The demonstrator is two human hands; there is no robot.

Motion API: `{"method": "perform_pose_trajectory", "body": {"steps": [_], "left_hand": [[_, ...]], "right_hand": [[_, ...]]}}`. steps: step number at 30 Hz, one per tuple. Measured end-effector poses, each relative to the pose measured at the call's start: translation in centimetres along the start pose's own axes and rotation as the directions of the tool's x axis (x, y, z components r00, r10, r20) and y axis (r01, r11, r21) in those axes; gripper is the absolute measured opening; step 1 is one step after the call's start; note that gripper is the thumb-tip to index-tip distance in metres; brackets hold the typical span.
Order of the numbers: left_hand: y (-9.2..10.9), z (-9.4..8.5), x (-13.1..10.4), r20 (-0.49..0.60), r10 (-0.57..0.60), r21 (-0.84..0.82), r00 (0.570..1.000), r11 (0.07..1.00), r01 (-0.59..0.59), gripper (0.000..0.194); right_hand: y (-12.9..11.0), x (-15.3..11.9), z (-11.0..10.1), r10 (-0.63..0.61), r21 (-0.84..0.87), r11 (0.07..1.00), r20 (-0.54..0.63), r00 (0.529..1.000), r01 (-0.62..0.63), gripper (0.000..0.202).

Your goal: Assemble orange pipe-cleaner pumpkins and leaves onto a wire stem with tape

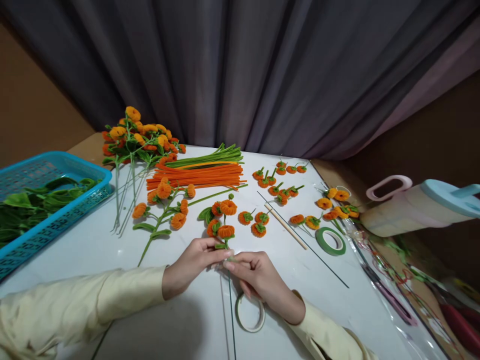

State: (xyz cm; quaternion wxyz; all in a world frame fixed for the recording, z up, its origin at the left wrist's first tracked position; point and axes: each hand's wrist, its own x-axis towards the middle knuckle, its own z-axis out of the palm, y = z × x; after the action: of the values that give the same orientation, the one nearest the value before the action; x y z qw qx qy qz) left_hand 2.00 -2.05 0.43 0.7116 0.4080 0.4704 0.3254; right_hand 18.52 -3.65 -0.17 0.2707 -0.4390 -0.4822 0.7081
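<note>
My left hand (195,262) pinches the top of a spray of orange chenille flowers (226,231) with green leaves, its thin dark wire stem (231,310) running down toward me. Close beside it, my right hand (260,277) is closed on a strip of green floral tape at the stem, its fingertips meeting those of the left. A nearly used-up tape roll (250,313) sits just below my right hand. Left of the hands lies a finished-looking branch of orange flowers (164,216). Loose orange flower heads (258,223) rest to the right.
Orange pipe cleaners (197,175) and green ones (210,156) lie behind, beside a flower bundle (140,135). A blue basket (56,212) of leaves stands left. Rightward are a wooden stick (285,226), green tape roll (330,241), scissors (393,300) and a tumbler (408,212).
</note>
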Motion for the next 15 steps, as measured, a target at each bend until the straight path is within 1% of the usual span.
{"method": "perform_pose_trajectory", "body": {"steps": [3, 5, 7, 9, 11, 12, 13, 14, 15], "left_hand": [[-0.02, 0.1, 0.08, 0.012, 0.024, 0.032, 1.0, 0.999, -0.025, 0.031], [-0.15, 0.05, 0.15, 0.015, 0.053, 0.06, 0.998, 0.997, -0.054, 0.032], [-0.34, -0.07, 0.28, 0.014, 0.081, 0.093, 0.997, 0.992, -0.082, 0.033], [-0.49, -0.2, 0.41, 0.01, 0.094, 0.135, 0.996, 0.986, -0.094, 0.036], [-0.57, -0.28, 0.5, 0.009, 0.099, 0.17, 0.995, 0.98, -0.1, 0.037], [-0.58, -0.3, 0.52, 0.011, 0.103, 0.181, 0.995, 0.978, -0.103, 0.037], [-0.57, -0.31, 0.54, 0.016, 0.106, 0.19, 0.994, 0.976, -0.108, 0.037], [-0.57, -0.32, 0.55, 0.024, 0.108, 0.2, 0.994, 0.973, -0.111, 0.038], [-0.56, -0.33, 0.56, 0.034, 0.109, 0.212, 0.993, 0.971, -0.114, 0.038]], "right_hand": [[-0.15, -0.04, -0.15, 0.033, 0.025, 0.999, 0.059, 0.998, -0.034, 0.037], [-0.24, -0.03, -0.08, 0.026, 0.064, 0.997, 0.106, 0.994, -0.033, 0.038], [-0.34, 0.03, 0.06, -0.004, 0.113, 0.994, 0.102, 0.995, -0.008, 0.039], [-0.4, 0.12, 0.14, -0.036, 0.141, 0.99, 0.033, 0.999, 0.031, 0.039], [-0.35, 0.26, 0.01, -0.091, 0.086, 0.991, -0.103, 0.991, 0.1, 0.038], [-0.29, 0.34, -0.14, -0.139, 0.02, 0.989, -0.18, 0.974, 0.145, 0.036], [-0.22, 0.43, -0.34, -0.209, -0.072, 0.978, -0.255, 0.944, 0.196, 0.033], [-0.13, 0.51, -0.57, -0.293, -0.182, 0.952, -0.309, 0.905, 0.246, 0.03], [-0.05, 0.6, -0.8, -0.385, -0.296, 0.909, -0.331, 0.862, 0.292, 0.027]]}}
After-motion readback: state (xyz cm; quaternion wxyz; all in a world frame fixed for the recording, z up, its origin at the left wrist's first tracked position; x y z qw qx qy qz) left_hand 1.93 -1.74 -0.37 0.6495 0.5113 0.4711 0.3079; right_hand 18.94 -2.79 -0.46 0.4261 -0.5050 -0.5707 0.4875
